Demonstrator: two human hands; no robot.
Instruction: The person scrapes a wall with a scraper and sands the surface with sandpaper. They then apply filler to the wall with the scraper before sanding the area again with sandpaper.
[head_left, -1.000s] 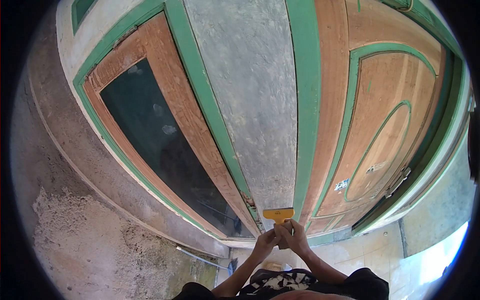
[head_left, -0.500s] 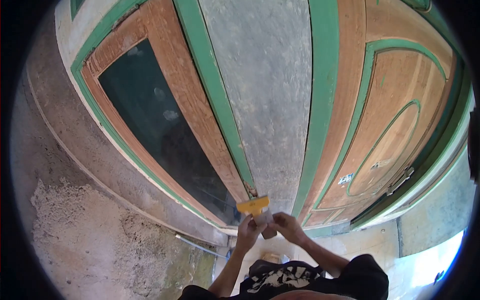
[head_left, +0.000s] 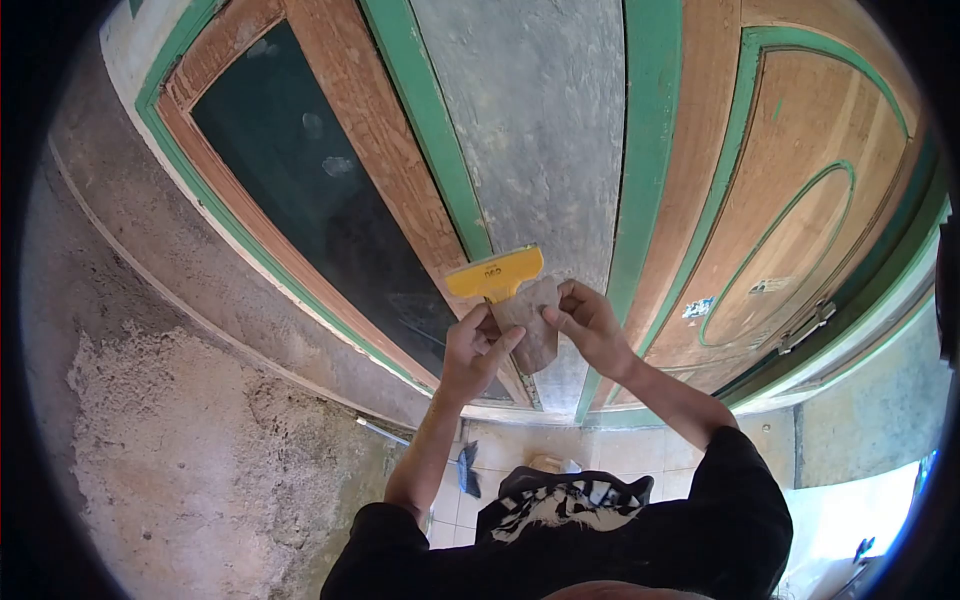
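In front of the grey wall strip, my left hand (head_left: 477, 352) is closed round the lower part of a yellow scraper (head_left: 497, 273). Its wide head points up and away from me, with dark lettering on it. A worn brownish-grey sheet (head_left: 535, 340), which looks like sandpaper, hangs beside and partly over the scraper's handle. My right hand (head_left: 592, 325) pinches the right edge of this sheet between thumb and fingers. My left thumb also lies against the sheet's left side. Most of the scraper's handle is hidden behind the fingers and the sheet.
A wooden-framed window (head_left: 330, 200) with green trim stands to the left. On the right is a wooden door (head_left: 800, 190) with green mouldings and a latch (head_left: 806, 328). A rough, crumbling wall (head_left: 190, 430) runs at lower left. A broom (head_left: 468, 468) lies near the tiled floor.
Both hands have risen away from my body with the scraper and the sheet, up in front of the grey wall strip. The view has shifted slightly.
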